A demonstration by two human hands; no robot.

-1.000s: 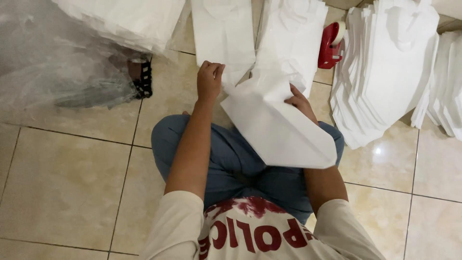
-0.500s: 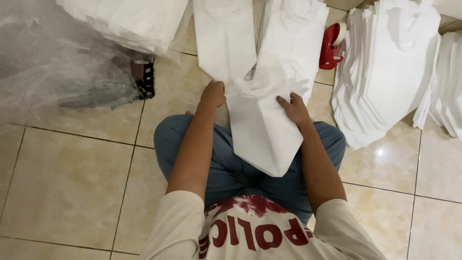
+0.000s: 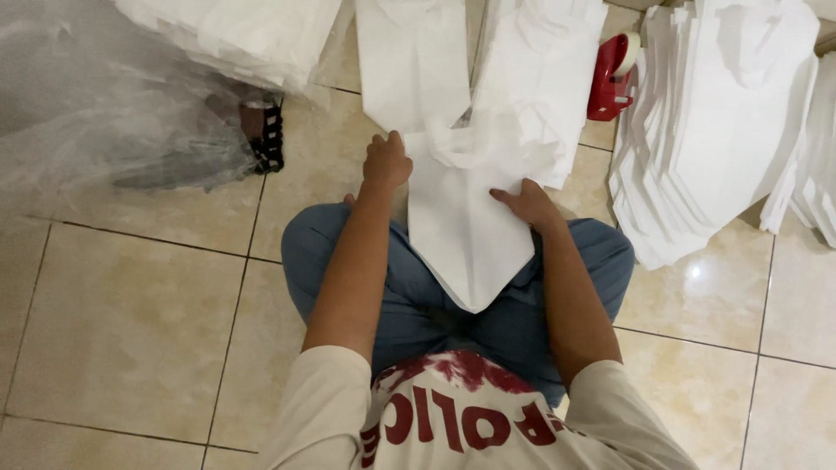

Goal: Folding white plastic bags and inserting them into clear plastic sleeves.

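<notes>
While the person sits cross-legged on the floor, the head view shows a white fabric bag (image 3: 466, 231) lying flat across their lap, its pointed bottom toward the body and its handles bunched at the far end. The left hand (image 3: 387, 163) is closed in a loose fist on the bag's upper left corner, beside the handles, and the right hand (image 3: 525, 201) rests flat and open on the bag's right edge, fingers spread and pressing the cloth down. By my reading, the bag is being smoothed and squared, with the fold or flattening not yet finished; the next move would call for an even press along both edges so that the cloth lies without creases. Beyond the knees lie two more flat white bags (image 3: 418, 61), a tall fanned stack of bags (image 3: 714, 130) to the right, and another white pile (image 3: 244, 35) at the upper left. A red tape dispenser (image 3: 612, 78) stands between the stacks, and crumpled clear plastic wrap (image 3: 104, 113) lies at the left. The floor is glossy beige tile (image 3: 131, 322) with dark grout lines.
</notes>
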